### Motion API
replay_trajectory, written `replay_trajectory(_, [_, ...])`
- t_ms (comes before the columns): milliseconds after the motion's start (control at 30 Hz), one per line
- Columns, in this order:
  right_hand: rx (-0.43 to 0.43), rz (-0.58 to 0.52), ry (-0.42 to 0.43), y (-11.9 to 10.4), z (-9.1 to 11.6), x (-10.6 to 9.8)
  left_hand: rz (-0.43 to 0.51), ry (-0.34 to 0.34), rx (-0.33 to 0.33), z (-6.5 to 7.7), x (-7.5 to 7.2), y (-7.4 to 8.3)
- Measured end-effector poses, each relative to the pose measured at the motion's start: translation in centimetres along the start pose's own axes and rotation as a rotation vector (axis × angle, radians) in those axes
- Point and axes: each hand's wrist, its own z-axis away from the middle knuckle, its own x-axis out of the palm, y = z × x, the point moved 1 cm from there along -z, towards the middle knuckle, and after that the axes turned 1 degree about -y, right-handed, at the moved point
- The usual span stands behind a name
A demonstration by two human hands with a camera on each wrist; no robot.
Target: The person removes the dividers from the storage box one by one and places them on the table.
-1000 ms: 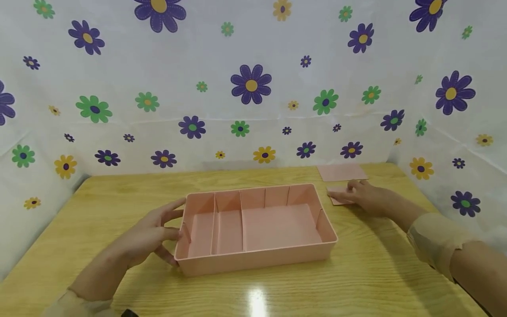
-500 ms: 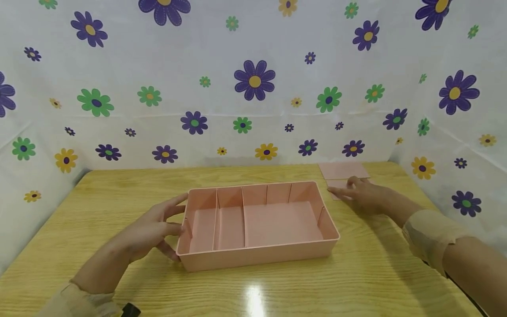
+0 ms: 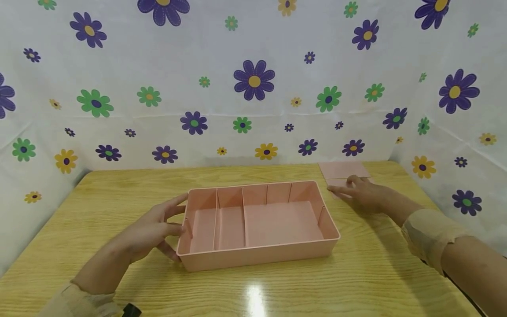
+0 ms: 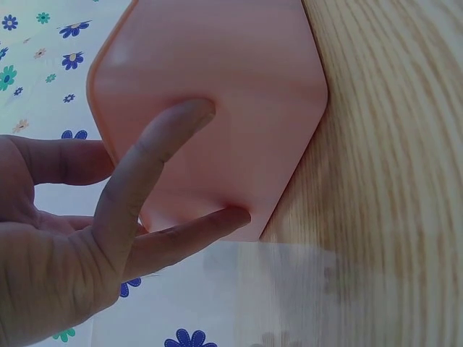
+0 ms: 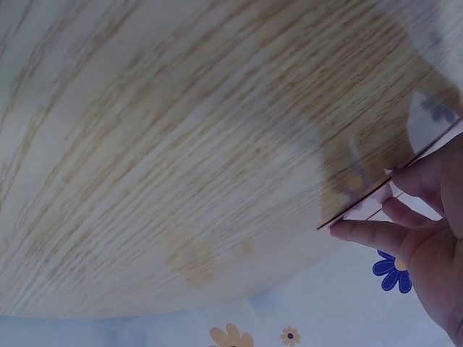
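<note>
Head view: pink box on worktop, two dividers standing inside; near panel and far panel outside, past far right corner. Looks part done. Left wrist view: left hand touches box end, fingers spread. Right wrist view: right hand touches near panel's edge, fingers apart.

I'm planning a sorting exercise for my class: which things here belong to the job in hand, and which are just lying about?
In the job, seemingly:
pink box, touched by the left grip
near pink card, touched by the right grip

Just about:
far pink card, perhaps for later
flowered cloth, backdrop only
table, just the surface
</note>
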Motion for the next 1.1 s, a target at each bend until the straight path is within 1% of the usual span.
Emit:
replay_trajectory(233, [0.020, -0.004, -0.011, -0.2, 0.0, 0.1, -0.002, -0.011, 0.006, 0.0, 0.0, -0.1])
replay_trajectory(433, [0.046, -0.014, -0.030, -0.3, -0.2, 0.1, -0.006, -0.008, 0.008, 0.0, 0.0, -0.1])
replay_trajectory(667, [0.043, 0.010, -0.033, -0.3, -0.3, 0.1, -0.006, -0.006, 0.007, 0.1, -0.1, -0.1])
replay_trajectory(833, [0.082, -0.010, -0.043, -0.4, -0.3, 0.1, -0.003, -0.007, 0.006, 0.1, -0.1, -0.1])
replay_trajectory(967, [0.110, -0.011, -0.022, -0.3, -0.2, -0.1, -0.003, -0.007, 0.008, 0.1, -0.1, -0.1])
replay_trajectory(1100, [0.158, -0.010, 0.046, 0.1, -0.1, -1.1, -0.002, -0.009, 0.008, 0.1, -0.2, -0.2])
